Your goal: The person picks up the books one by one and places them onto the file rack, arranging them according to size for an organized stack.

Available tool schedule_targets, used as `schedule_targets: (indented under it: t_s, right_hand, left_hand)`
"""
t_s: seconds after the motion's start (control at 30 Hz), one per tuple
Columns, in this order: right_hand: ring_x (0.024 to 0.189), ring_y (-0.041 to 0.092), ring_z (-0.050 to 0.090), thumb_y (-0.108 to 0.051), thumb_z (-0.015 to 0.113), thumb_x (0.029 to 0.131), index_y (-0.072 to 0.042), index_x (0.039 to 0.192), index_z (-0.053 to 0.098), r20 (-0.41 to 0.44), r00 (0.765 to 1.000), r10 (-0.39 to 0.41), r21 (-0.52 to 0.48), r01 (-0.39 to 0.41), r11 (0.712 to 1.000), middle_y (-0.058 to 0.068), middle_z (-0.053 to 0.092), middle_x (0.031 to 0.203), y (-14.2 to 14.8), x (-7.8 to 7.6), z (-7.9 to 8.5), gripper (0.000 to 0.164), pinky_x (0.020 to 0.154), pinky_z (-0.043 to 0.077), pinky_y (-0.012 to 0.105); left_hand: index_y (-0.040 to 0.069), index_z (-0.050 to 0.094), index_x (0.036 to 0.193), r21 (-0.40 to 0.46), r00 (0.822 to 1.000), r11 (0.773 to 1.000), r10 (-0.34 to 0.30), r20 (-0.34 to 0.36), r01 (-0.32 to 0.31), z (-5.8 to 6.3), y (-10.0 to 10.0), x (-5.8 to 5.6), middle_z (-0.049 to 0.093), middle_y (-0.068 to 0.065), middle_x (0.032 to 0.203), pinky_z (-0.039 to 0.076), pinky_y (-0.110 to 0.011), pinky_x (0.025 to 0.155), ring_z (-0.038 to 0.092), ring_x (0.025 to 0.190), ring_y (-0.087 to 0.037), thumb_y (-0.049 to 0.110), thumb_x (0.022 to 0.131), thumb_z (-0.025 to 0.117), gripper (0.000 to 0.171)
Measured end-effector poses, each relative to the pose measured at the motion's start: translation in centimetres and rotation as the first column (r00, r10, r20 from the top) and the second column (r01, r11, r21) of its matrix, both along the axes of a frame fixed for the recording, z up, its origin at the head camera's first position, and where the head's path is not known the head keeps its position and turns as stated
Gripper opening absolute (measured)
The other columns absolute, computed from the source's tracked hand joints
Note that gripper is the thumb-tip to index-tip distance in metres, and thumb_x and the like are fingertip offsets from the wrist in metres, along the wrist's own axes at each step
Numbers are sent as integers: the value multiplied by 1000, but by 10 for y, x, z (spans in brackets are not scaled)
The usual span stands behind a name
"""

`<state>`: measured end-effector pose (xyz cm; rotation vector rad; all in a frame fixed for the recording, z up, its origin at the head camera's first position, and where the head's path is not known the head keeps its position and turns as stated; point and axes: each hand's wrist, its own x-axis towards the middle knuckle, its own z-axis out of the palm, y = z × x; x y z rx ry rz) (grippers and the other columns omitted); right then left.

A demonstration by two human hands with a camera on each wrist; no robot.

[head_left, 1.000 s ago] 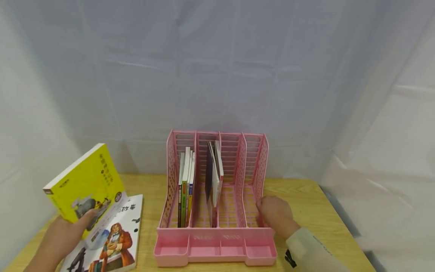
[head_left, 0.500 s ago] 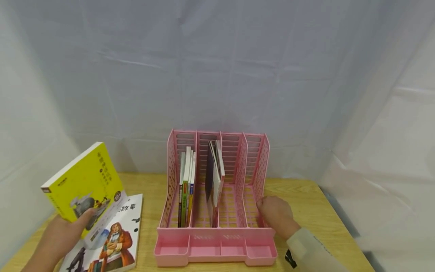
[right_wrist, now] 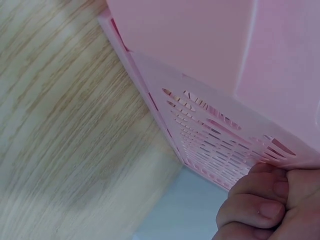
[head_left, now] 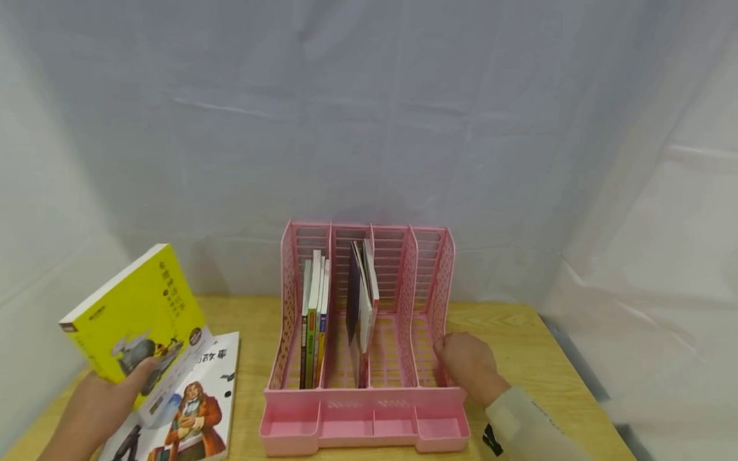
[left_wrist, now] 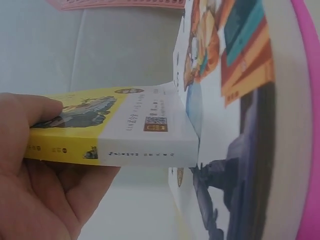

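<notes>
My left hand grips a yellow-and-white paperback book, thumb on its cover and fingers behind. The book is tilted, and its white end meets the cover of a white illustrated book lying flat on the table. A bright pink edge shows beneath that book in the left wrist view. My right hand holds the right side wall of a pink desk file rack, fingers curled at its slotted panel. Part of that hold is hidden.
Several thin books stand in the rack's leftmost slot. More books lean against the divider in the second slot. Small open trays line the rack's front. A wooden table carries everything, with white sheeting behind and at both sides.
My left hand and the yellow book have shifted slightly left. My right hand stays at the rack's side wall.
</notes>
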<state>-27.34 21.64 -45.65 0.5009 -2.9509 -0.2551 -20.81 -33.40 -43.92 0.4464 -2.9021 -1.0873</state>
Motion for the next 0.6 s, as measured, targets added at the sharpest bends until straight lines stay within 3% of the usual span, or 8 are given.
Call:
schedule_targets:
  t_s: [0.2, 0.33, 0.47, 0.6]
  right_hand:
    - [56, 17, 48, -3, 56, 88, -17, 77, 47, -6, 1000, 5, -7, -5, 1000, -1, 45, 66, -1, 2, -2, 20, 45, 45, 34]
    - [57, 17, 49, -3, 55, 88, -17, 76, 46, 11, 999, -32, -19, 32, 999, -1, 46, 67, -1, 1, 0, 21, 46, 45, 34]
    - [56, 16, 47, -8, 53, 90, -19, 72, 44, 38, 996, -77, -66, 80, 995, -2, 46, 66, -2, 2, 2, 23, 45, 43, 33]
    - [56, 17, 48, -9, 54, 90, -19, 70, 42, 28, 996, -87, -49, 88, 995, -2, 47, 66, -2, 1, 2, 25, 44, 43, 35]
  left_hand:
    - [-9, 37, 128, -18, 999, 999, 30, -29, -31, -3, -2, 4, 62, -28, 99, 47, -36, 56, 60, 69, -21, 63, 95, 38, 79]
    - [-10, 37, 129, -27, 998, 1000, 14, -58, -16, -3, -1, 4, 61, -32, 103, 48, -37, 55, 60, 68, -22, 62, 95, 39, 80]
    - [-11, 37, 128, -23, 999, 999, 23, -44, -24, -3, 1, 5, 62, -28, 95, 47, -36, 54, 60, 66, -21, 63, 95, 37, 81]
    - [-10, 38, 127, -22, 997, 999, 35, -68, -36, -5, 5, 6, 63, -23, 89, 47, -35, 51, 59, 63, -21, 64, 95, 37, 81]
